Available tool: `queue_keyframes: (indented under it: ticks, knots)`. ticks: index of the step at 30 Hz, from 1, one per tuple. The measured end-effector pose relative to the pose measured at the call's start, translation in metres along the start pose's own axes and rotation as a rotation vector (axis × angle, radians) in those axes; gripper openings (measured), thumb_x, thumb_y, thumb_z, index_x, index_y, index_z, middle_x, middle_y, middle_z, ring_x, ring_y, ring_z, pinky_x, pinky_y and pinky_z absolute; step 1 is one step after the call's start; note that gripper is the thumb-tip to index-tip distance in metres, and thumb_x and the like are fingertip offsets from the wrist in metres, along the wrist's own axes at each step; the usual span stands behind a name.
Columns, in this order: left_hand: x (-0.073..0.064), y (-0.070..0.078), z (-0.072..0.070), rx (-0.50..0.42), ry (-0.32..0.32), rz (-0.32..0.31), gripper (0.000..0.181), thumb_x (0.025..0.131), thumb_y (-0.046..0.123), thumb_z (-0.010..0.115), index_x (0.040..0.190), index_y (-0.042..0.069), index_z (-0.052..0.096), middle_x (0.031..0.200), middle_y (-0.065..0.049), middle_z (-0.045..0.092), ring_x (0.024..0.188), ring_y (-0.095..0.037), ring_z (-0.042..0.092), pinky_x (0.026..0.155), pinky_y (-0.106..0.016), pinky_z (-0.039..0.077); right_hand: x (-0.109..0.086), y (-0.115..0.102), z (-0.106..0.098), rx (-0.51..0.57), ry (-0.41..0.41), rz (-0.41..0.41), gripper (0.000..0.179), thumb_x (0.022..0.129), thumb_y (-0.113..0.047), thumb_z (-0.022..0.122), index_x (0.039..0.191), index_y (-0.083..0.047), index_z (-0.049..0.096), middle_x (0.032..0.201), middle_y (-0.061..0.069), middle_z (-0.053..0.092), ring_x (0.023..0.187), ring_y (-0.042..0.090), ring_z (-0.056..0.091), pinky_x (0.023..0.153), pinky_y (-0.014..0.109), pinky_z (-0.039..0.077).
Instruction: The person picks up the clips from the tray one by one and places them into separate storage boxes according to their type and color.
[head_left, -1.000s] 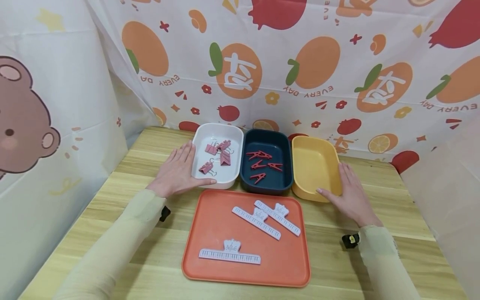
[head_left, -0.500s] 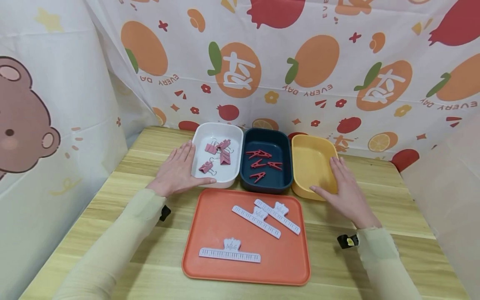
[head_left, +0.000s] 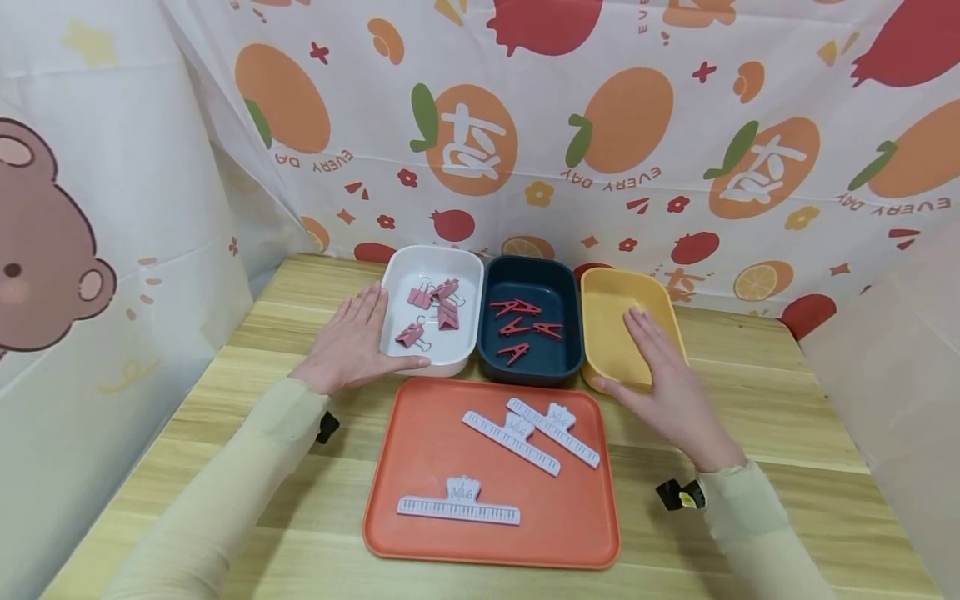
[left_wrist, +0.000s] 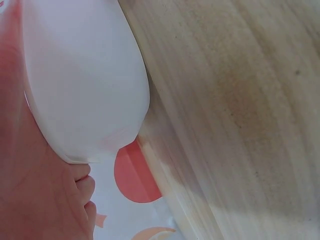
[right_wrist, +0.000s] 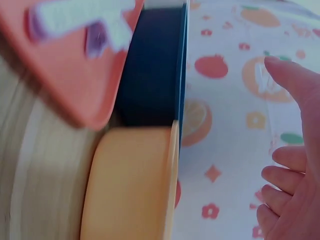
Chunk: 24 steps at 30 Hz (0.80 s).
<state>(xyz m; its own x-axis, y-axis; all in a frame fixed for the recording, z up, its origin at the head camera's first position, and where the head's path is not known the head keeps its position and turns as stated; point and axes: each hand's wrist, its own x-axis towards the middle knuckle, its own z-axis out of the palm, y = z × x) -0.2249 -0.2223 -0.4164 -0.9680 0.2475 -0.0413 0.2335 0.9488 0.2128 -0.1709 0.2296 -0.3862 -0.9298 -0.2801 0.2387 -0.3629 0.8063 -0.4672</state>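
Note:
My left hand (head_left: 351, 342) rests against the left wall of a white bin (head_left: 452, 262), thumb along its front, fingers extended. Several pink binder clips (head_left: 447, 315) lie in that bin. Over the right part of a yellow bin (head_left: 606, 321) hangs my right hand (head_left: 678, 412), thumb spread and nothing held. In the right wrist view its fingers look relaxed, apart from the yellow wall. Between these bins stands a dark blue bin (head_left: 551, 279) with several red clothespins (head_left: 514, 353). On an orange tray (head_left: 423, 437) are three piano-patterned ruler clips (head_left: 459, 507), two of them close together at upper right.
The three bins stand side by side on a wooden table (head_left: 675, 550), behind the tray. A fruit-printed cloth (head_left: 555, 125) hangs right behind them. At the left hangs a white cloth with a bear (head_left: 45, 242).
My right hand has moved left, from the yellow bin's right wall to over its rim and interior. My left hand stays at the white bin, and the clips have not moved.

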Motion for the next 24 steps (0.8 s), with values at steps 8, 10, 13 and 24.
queue_keyframes:
  ticks: [8, 10, 13, 24]
  knots:
    - [-0.001, -0.001, 0.0, -0.005, 0.003, -0.003, 0.128, 0.08, 0.081, 0.058, 0.16, -0.005, 0.008, 0.167, -0.024, 0.004, 0.152, -0.042, 0.007, 0.121, -0.056, 0.006, -0.004, -0.029, 0.009, 0.074, -0.034, -0.05, 0.096, 0.085, -0.054, 0.078, 0.163, -0.029, 0.027, 0.166, -0.001, 0.027, 0.151, 0.024, 0.024, 0.109, 0.057, 0.039]
    - [-0.001, -0.001, 0.0, -0.006, 0.005, -0.005, 0.129, 0.079, 0.082, 0.058, 0.16, -0.004, 0.009, 0.167, -0.023, 0.005, 0.152, -0.042, 0.007, 0.121, -0.055, 0.006, -0.005, -0.035, 0.01, 0.101, -0.043, -0.061, 0.095, 0.086, -0.049, 0.08, 0.162, -0.028, 0.029, 0.165, 0.0, 0.029, 0.15, 0.025, 0.026, 0.107, 0.055, 0.042]
    - [-0.001, 0.0, 0.001, -0.005, 0.005, -0.006, 0.13, 0.079, 0.084, 0.057, 0.16, -0.004, 0.009, 0.167, -0.023, 0.005, 0.152, -0.042, 0.008, 0.121, -0.055, 0.006, -0.007, -0.042, 0.013, 0.129, -0.063, -0.078, 0.092, 0.086, -0.043, 0.082, 0.161, -0.027, 0.031, 0.163, 0.0, 0.033, 0.148, 0.025, 0.03, 0.103, 0.051, 0.046]
    - [0.0, 0.001, 0.0, 0.003, 0.001, -0.001, 0.131, 0.079, 0.085, 0.056, 0.16, -0.006, 0.008, 0.166, -0.025, 0.005, 0.151, -0.043, 0.007, 0.121, -0.056, 0.004, -0.01, -0.074, 0.03, 0.2, -0.161, -0.144, 0.083, 0.085, -0.046, 0.082, 0.156, -0.023, 0.044, 0.157, -0.002, 0.043, 0.143, 0.022, 0.041, 0.105, 0.048, 0.046]
